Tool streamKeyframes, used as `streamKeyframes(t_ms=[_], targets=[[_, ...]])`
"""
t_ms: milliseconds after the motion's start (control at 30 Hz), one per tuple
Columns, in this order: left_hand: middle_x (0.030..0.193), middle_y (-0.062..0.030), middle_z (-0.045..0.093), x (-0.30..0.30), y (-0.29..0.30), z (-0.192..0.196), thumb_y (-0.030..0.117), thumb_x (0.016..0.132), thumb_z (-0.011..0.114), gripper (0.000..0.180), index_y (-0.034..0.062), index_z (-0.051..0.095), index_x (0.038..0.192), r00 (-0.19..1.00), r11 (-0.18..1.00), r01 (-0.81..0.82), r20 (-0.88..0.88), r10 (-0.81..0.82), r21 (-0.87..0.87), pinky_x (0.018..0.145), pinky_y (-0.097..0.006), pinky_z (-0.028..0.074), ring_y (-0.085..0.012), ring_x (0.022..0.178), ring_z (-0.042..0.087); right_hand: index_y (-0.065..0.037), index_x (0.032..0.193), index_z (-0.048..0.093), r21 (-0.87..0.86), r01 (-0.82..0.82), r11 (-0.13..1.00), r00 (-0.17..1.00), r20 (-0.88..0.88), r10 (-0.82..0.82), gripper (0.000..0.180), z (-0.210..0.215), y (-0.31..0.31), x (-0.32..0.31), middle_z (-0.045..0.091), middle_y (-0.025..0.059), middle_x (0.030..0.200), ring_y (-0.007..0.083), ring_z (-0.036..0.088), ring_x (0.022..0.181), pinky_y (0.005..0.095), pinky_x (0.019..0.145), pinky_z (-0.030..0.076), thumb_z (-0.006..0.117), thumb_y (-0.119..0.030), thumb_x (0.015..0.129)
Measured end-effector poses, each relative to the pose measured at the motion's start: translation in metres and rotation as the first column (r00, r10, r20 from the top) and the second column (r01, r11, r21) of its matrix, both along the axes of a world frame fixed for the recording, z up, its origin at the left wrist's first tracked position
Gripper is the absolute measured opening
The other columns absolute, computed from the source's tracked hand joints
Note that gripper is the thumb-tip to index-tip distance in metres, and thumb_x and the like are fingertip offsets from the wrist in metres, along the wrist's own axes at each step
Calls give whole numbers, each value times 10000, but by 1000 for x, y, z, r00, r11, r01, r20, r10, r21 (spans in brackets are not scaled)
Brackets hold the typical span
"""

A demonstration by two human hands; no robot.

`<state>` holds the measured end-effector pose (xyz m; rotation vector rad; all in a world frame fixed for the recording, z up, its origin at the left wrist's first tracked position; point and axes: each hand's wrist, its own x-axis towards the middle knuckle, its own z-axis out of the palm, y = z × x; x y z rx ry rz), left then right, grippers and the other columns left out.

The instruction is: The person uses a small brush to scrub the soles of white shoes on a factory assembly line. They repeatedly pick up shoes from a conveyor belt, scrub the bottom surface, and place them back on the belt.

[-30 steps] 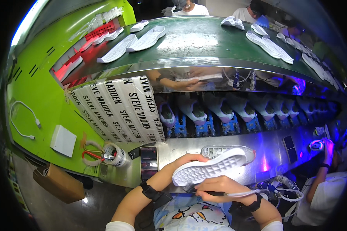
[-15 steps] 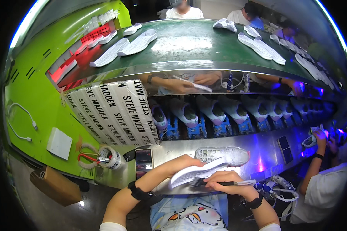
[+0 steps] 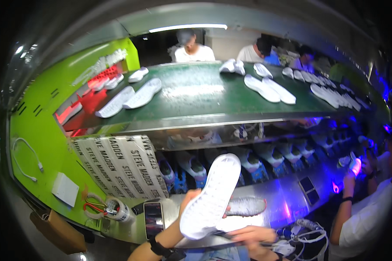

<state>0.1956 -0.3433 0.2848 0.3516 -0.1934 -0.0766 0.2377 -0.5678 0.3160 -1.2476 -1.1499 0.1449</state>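
Note:
My left hand (image 3: 188,201) grips a white shoe sole (image 3: 211,198), raised and tilted up with one broad face toward me. Its fingertips show at the sole's right edge. Below and to the right, my right hand (image 3: 255,236) is curled and slightly blurred. A dark brush end (image 3: 223,234) shows at its fingertips, close to the sole's lower end; the handle is mostly hidden by the hand. Behind the raised sole, a greyish sole (image 3: 247,207) lies on the metal bench.
A phone (image 3: 153,219), a tape roll with scissors (image 3: 119,209) and a printed carton (image 3: 126,167) stand on the left. Shoes on blue supports (image 3: 253,164) line the recess. Soles (image 3: 270,89) lie on the green belt (image 3: 191,102). A co-worker (image 3: 370,213) works at right; cables (image 3: 307,239) lie nearby.
My left hand has raised the sole and turned its broad face toward me. My right hand has moved lower with the brush, apart from the sole. The view has tilted upward.

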Motion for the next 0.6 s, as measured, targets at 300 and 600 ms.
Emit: streamKeyframes(t_ms=[300,600], targets=[[1413,-277,392,144,35,158,222,1009,295,504,-108,285,1391,919,936,-351,188,345,-6,1117,-482,354,-393,1343,367,39,1033,633,-146,382,913,878,-250,-407,363,-27,-30,23,645,97,995,155,585,889,313,794,458,390,-230,1014],[1026,-217,653,349,-5,183,202,867,545,355,-9,577,1151,709,-765,-466,704,-24,444,878,-488,474,-387,1032,610,7,1235,566,-90,481,872,729,-511,-456,309,-47,-45,25,612,81,1161,158,571,1012,316,861,467,500,-152,978]])
